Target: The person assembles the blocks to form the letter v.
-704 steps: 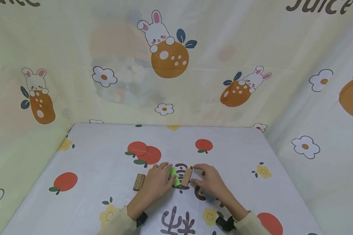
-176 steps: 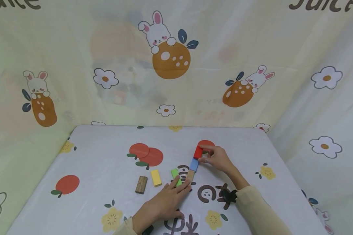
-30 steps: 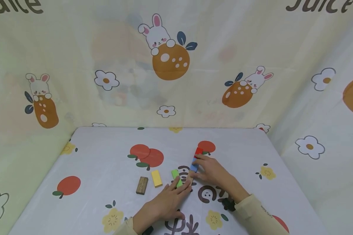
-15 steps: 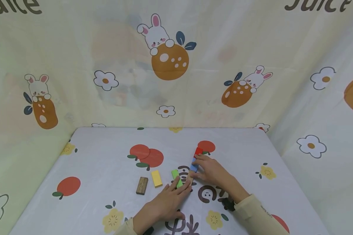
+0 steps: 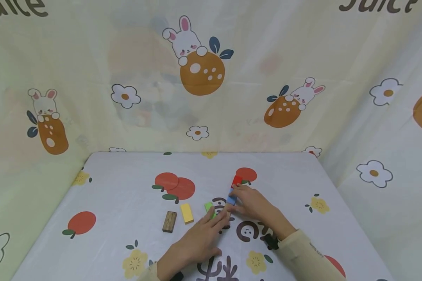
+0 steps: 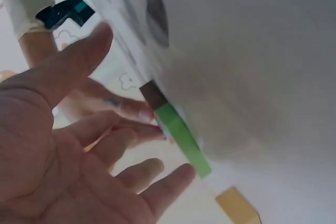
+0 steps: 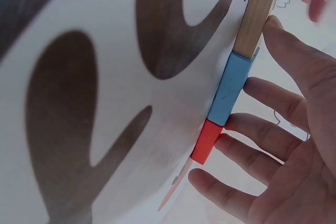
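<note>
Three blocks form a slanted line end to end: natural wood, blue and red, the red one farthest away. My right hand lies along their right side, its thumb at the wood block and its other fingertips by the blue and red ones. Palm down and fingers spread, my left hand hovers low at the near end of the line. Its fingers overlap the wood block and a green block in the head view. The left wrist view shows nothing gripped in that palm.
Left of my left hand lie a yellow block and a dark brown wood block. A white cloth printed with fruit and flowers covers the table, and a printed curtain hangs behind it.
Since the first frame, the blue and red blocks have joined the wood one. The right hand has come off the red block's far end. Just now the left fingers shift slightly; the right hand stays.
</note>
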Demonstrator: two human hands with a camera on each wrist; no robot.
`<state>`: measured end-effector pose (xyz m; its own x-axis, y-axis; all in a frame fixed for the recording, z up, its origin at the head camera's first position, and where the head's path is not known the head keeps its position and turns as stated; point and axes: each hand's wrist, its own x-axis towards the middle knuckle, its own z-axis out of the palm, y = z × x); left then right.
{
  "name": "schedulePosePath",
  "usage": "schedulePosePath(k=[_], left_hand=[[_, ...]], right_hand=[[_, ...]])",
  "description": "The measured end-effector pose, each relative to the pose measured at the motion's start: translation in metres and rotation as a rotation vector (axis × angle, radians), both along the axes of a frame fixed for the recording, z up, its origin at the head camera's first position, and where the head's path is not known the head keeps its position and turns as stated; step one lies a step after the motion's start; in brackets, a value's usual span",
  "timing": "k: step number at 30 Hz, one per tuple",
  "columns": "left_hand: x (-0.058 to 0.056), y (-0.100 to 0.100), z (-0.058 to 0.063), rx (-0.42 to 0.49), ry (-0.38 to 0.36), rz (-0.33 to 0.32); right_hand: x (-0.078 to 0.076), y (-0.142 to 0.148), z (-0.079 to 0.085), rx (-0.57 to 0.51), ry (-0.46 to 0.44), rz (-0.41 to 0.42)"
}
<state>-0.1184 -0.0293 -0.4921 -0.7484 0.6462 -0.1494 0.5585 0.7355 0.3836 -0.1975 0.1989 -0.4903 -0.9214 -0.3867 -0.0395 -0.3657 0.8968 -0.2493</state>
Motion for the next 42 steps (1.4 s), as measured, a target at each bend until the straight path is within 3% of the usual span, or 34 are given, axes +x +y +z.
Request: schedulePosePath(k=[6,11,14,18,23,26,33,42], left_hand=[[-0.007,-0.017,0.009,0.127,0.017,0.119],[-0.016,-0.044,0.012,0.237,0.1,0.175],[-0.023,-0.061,0.011,0.253,0.134,0.217],[-0.031,-0.087,0.009,0.254,0.076,0.267],[-0.037,-0.117,0.01,0.263,-0.082,0.315],[-0.04,-0.128,0.008,0.264,-0.138,0.311],[-0.043,-0.144,0.004,0.275,-0.138,0.301],[-0.039,-0.15,0.005,0.232,-0.158,0.352]], right_hand=[[-0.002,0.001,-0.003,-0.008,0.025,0.02],[-0.001,0.001,-0.002,-0.012,-0.005,0.001],[0.0,0.001,-0.002,-0.02,-0.028,-0.011],[0.0,0.0,-0.002,-0.033,-0.043,-0.019],[0.001,0.002,-0.003,-0.038,-0.036,-0.022],[0.002,0.003,-0.003,-0.038,-0.026,-0.02],[0.002,0.003,-0.004,-0.037,-0.012,-0.016],[0.002,0.002,-0.002,-0.042,-0.029,-0.03]])
